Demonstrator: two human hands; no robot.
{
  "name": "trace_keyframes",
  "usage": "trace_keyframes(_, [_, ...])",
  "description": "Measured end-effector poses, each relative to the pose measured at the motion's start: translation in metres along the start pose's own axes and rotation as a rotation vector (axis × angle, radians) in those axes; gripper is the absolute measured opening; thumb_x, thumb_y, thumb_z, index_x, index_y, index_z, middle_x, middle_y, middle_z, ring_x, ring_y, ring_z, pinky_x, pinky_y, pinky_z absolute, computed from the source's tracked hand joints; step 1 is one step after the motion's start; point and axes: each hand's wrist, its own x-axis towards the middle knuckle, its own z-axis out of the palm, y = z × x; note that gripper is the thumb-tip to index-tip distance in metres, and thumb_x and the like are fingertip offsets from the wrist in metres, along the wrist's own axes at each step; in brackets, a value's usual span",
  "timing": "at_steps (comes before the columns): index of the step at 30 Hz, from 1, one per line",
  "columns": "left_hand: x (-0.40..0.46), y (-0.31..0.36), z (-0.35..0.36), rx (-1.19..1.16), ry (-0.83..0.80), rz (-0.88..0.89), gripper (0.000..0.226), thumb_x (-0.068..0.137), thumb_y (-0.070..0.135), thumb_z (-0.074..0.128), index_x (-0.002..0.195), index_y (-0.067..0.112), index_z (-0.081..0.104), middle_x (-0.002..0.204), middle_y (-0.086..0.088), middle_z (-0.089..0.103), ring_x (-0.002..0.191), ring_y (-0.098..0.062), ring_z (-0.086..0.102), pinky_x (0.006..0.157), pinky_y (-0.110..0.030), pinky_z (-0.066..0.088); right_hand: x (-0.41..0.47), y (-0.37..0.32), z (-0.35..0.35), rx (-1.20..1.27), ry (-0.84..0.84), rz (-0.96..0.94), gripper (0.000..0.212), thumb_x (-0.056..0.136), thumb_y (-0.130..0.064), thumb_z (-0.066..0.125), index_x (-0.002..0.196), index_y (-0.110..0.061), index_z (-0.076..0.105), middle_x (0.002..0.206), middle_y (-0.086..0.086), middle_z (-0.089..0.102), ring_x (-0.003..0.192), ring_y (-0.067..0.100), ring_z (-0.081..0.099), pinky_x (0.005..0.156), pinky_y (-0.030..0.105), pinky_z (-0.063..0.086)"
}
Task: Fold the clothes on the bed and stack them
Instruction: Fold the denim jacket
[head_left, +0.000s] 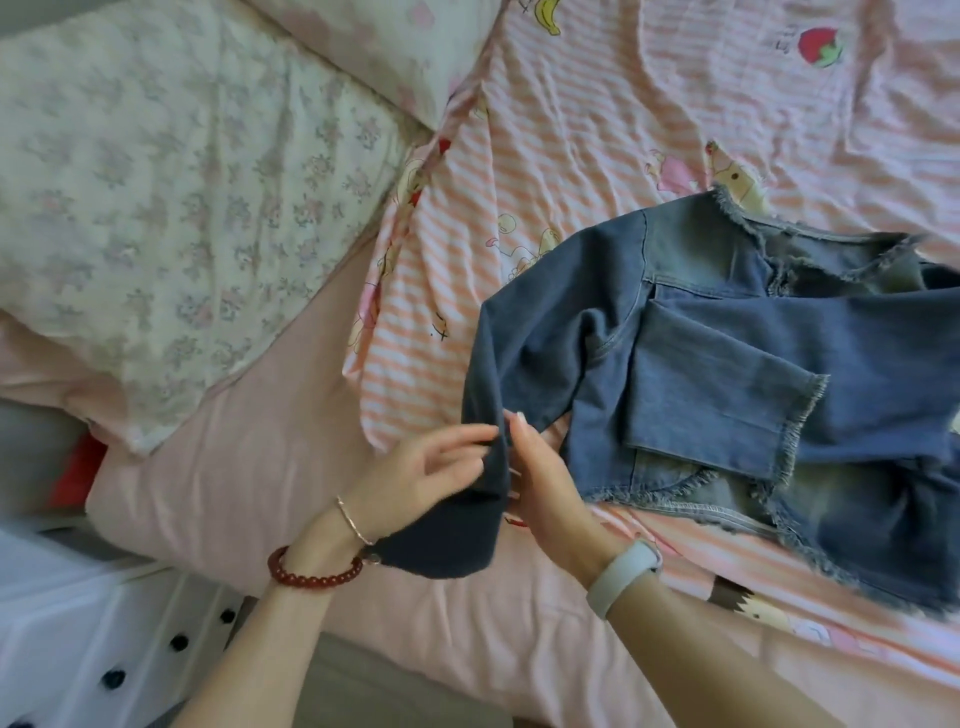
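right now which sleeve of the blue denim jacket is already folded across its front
The far sleeve with the frayed cuff lies flat across the blue denim jacket. The near sleeve hangs off its side, held between both hands.

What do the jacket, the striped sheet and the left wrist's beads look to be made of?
Jacket: denim, washed blue, shown by faded patches, seam stitching and frayed raw hems. Striped sheet: thin printed woven cloth, likely cotton, matte and finely creased. Beads: glossy dark red, stone or glass; cannot tell which.

I see the denim jacket (727, 364) is cut by the right edge, and its left sleeve end (467, 530) hides my palms
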Motion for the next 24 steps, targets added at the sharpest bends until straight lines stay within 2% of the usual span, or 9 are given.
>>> trace_keyframes(5, [0.005,-0.047,0.025,0.158,0.148,-0.014,0.038,0.085,0.012,0.065,0.114,0.032,0.051,0.114,0.017,0.059,0.111,0.005,0.054,0.097,-0.02,0.043,0.018,-0.02,-0.027,-0.251,0.267,-0.081,0.018,0.09,-0.011,0.055,0.086,0.007,0.055,0.077,0.012,0.051,0.075,0.023,0.048,0.064,0.034,0.039])
trace_keyframes(9, [0.021,-0.087,0.035,0.483,0.067,-0.144,0.079,0.068,0.058,0.06,0.137,0.026,0.038,0.133,0.009,0.048,0.124,-0.011,0.043,0.104,-0.034,0.037,0.012,-0.043,-0.056,-0.069,0.32,-0.112,0.015,0.093,-0.011,0.053,0.087,-0.012,0.066,0.083,0.006,0.065,0.081,0.019,0.059,0.068,0.03,0.048])
trace_keyframes(11, [0.031,-0.089,0.048,0.382,0.058,-0.188,0.063,0.077,0.046,0.065,0.132,0.023,0.043,0.124,0.01,0.053,0.118,-0.011,0.05,0.098,-0.029,0.04,0.006,-0.046,-0.069,-0.067,0.33,-0.157,0.019,0.094,-0.009,0.05,0.103,-0.014,0.066,0.1,0.003,0.068,0.095,0.017,0.063,0.084,0.031,0.052])
trace_keyframes(13, [0.041,-0.085,0.062,0.322,0.163,-0.181,0.044,0.084,0.03,0.066,0.123,0.021,0.049,0.112,0.011,0.056,0.109,-0.011,0.054,0.092,-0.026,0.042,-0.005,-0.037,-0.077,-0.266,0.432,-0.238,0.026,0.095,-0.01,0.049,0.118,-0.015,0.057,0.106,-0.001,0.062,0.099,0.012,0.059,0.091,0.026,0.047])
trace_keyframes(15, [0.047,-0.079,0.069,0.29,0.303,-0.166,0.033,0.084,0.027,0.065,0.114,0.021,0.054,0.101,0.01,0.059,0.101,-0.014,0.058,0.089,-0.029,0.045,-0.019,-0.013,-0.082,-0.466,0.588,-0.356,0.02,0.092,-0.014,0.055,0.112,-0.018,0.055,0.097,0.001,0.059,0.087,0.01,0.057,0.082,0.017,0.046])
trace_keyframes(17, [0.05,-0.073,0.07,0.138,0.325,-0.174,0.026,0.081,0.036,0.065,0.104,0.026,0.055,0.095,0.008,0.063,0.096,-0.016,0.062,0.087,-0.034,0.049,-0.032,0.015,-0.079,-0.575,0.624,-0.374,0.013,0.087,-0.028,0.059,0.097,-0.02,0.055,0.087,0.002,0.058,0.078,0.014,0.055,0.072,0.02,0.043])
trace_keyframes(19, [0.051,-0.07,0.067,0.009,0.287,-0.178,0.022,0.078,0.043,0.063,0.097,0.033,0.056,0.095,0.006,0.066,0.094,-0.016,0.064,0.086,-0.038,0.052,-0.033,0.036,-0.073,-0.645,0.53,-0.221,0.03,0.086,-0.041,0.06,0.106,-0.02,0.054,0.097,0.001,0.058,0.087,0.015,0.055,0.079,0.028,0.043])
trace_keyframes(22, [0.047,-0.065,0.066,-0.074,0.244,-0.149,0.015,0.091,0.016,0.057,0.102,0.026,0.058,0.093,0.0,0.065,0.088,-0.018,0.066,0.077,-0.031,0.055,-0.014,0.044,-0.062,-0.758,0.438,0.025,0.065,0.084,-0.052,0.057,0.133,-0.013,0.041,0.127,0.007,0.046,0.119,0.023,0.044,0.1,0.035,0.037])
trace_keyframes(24, [0.045,-0.06,0.066,-0.094,0.263,-0.123,0.016,0.091,0.005,0.053,0.099,0.018,0.059,0.088,0.0,0.065,0.075,-0.005,0.066,0.066,-0.021,0.054,-0.001,0.041,-0.057,-0.816,0.496,0.064,0.055,0.087,-0.045,0.056,0.127,-0.009,0.043,0.126,0.012,0.046,0.118,0.029,0.044,0.098,0.037,0.038])
